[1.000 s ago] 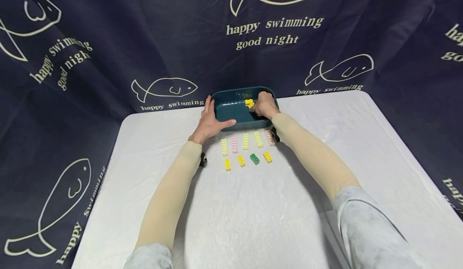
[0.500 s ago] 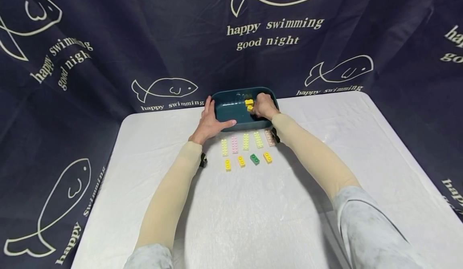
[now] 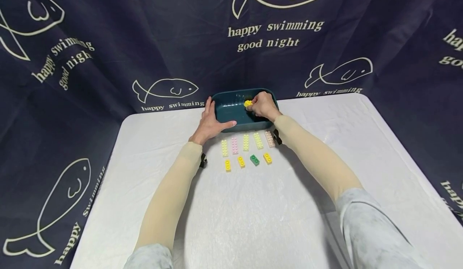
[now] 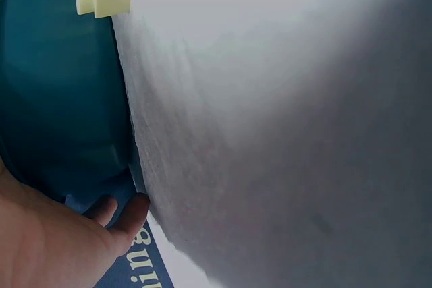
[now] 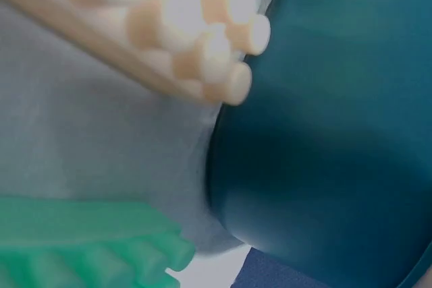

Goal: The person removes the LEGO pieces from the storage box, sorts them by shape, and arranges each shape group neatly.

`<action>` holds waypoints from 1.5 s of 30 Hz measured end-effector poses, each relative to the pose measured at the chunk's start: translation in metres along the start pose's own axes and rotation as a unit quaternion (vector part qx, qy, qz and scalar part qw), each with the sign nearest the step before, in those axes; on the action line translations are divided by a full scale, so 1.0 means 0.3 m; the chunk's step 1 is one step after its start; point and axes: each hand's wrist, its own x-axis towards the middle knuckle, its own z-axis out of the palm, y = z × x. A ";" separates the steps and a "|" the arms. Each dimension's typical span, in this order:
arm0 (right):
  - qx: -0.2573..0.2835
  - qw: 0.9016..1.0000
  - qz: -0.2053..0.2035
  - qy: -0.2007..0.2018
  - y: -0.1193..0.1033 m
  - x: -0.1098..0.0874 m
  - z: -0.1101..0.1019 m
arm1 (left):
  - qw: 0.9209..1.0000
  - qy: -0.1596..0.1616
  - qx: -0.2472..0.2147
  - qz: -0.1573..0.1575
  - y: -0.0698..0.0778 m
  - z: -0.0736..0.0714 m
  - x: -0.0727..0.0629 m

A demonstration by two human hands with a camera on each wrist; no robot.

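A dark teal bin (image 3: 249,127) stands at the far side of the white table. At its left end my left hand (image 3: 209,123) rests with spread, straight fingers along the outside and the thumb over the front rim. My right hand (image 3: 265,105) reaches inside, pinching a yellow brick (image 3: 248,103) between thumb and fingertips; part of the brick is hidden by the fingers. In front of the bin lies a row of long studded bricks: pale yellow ones, a pink brick (image 3: 234,145) and a peach brick (image 3: 269,139). Nearer lie short yellow bricks (image 3: 241,162) and a green brick (image 3: 255,159).
In the right wrist view a longer green brick (image 5: 81,224) appears beside the bin, hidden from the head view by the right forearm. A dark blue curtain (image 3: 202,40) printed with fish and lettering hangs right behind the table (image 3: 246,217).
Inside the bin, my right hand has shifted slightly left and up, bringing its fingertips to the yellow pieces, which now look like one clump. My left hand has kept its place.
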 end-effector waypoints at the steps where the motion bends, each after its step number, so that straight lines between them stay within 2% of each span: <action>1: 0.003 1.000 -0.001 0.001 0.002 -0.003 -0.001 | 1.000 -0.001 0.000 0.000 0.000 0.002 0.000; 12: -0.005 0.998 -0.035 0.045 0.003 -0.040 -0.014 | 1.000 -0.003 -0.001 0.001 -0.006 0.010 -0.002; 26: -0.006 0.997 -0.060 0.054 0.002 -0.095 -0.048 | 1.000 -0.005 0.000 0.002 -0.004 0.000 -0.001; 35: 0.005 0.999 -0.040 0.032 -0.001 -0.159 -0.073 | 1.000 -0.008 0.000 0.000 -0.007 0.007 0.001; 45: -0.015 0.999 -0.032 0.039 0.013 -0.258 -0.114 | 1.000 -0.009 0.001 0.003 0.004 -0.003 -0.008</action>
